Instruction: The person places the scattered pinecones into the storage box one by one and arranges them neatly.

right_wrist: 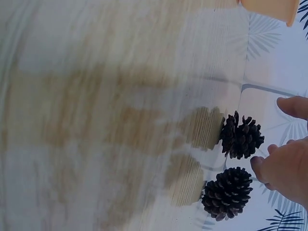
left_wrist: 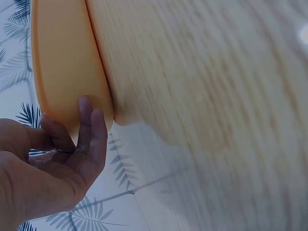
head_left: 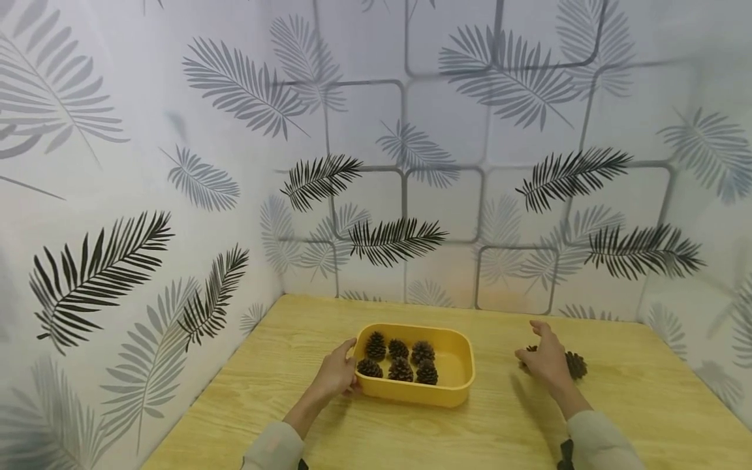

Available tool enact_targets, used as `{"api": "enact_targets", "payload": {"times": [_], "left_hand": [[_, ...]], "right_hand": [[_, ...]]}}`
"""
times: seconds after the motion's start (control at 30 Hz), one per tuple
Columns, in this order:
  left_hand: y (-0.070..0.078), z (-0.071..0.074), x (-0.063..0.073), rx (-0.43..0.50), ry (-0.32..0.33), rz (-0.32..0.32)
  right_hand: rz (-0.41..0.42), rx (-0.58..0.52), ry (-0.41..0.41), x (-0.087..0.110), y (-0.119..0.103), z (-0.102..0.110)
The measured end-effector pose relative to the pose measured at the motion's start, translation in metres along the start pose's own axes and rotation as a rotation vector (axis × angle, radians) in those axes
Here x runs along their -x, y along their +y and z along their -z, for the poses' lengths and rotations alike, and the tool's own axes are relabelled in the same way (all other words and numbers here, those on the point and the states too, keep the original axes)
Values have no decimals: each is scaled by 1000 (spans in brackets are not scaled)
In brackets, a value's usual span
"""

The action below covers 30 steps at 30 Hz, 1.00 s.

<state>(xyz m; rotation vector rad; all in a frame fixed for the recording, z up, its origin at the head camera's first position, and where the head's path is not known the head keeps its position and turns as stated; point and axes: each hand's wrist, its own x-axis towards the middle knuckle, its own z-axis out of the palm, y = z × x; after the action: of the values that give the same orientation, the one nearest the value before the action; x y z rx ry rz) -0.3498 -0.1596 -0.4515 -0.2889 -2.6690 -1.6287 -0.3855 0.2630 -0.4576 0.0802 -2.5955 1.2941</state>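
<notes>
A yellow rectangular box (head_left: 411, 391) holds several brown pine cones (head_left: 401, 369), bunched toward its left and middle. My left hand (head_left: 336, 373) grips the box's left end, its fingertips against the outer wall; in the left wrist view those fingers (left_wrist: 98, 125) bend round the box's end. To the right of the box, my right hand (head_left: 546, 359) hovers with thumb and fingers spread, holding nothing. Two loose pine cones lie by it: one (right_wrist: 242, 135) right at the fingertips in the right wrist view, the other (right_wrist: 227, 193) beside it. The hand partly covers them in the head view.
Everything stands on a light wood-grain table (head_left: 499, 424). A wall (head_left: 446, 274) with leaf patterns rises along its back edge, and another patterned wall (head_left: 117, 326) borders the left. The box's right end (head_left: 470, 365) has bare floor inside.
</notes>
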Motion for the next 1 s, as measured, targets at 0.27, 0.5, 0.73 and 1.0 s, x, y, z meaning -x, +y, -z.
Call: {"api": "enact_targets", "payload": {"times": [0.27,0.5,0.73,1.0], "left_hand": [[-1,-1,1,8,-13,7],[-2,-1,0,15,-19,7],[-2,-1,-1,12,-18,8],[1,-1,-3,-11,-2,-1]], "right_hand": [[-35,6,-50,7,13,1],[-25,8,-21,10,21,-2],[-36,-11,-5,10,22,-2],[-25,17,-89,9,22,6]]}}
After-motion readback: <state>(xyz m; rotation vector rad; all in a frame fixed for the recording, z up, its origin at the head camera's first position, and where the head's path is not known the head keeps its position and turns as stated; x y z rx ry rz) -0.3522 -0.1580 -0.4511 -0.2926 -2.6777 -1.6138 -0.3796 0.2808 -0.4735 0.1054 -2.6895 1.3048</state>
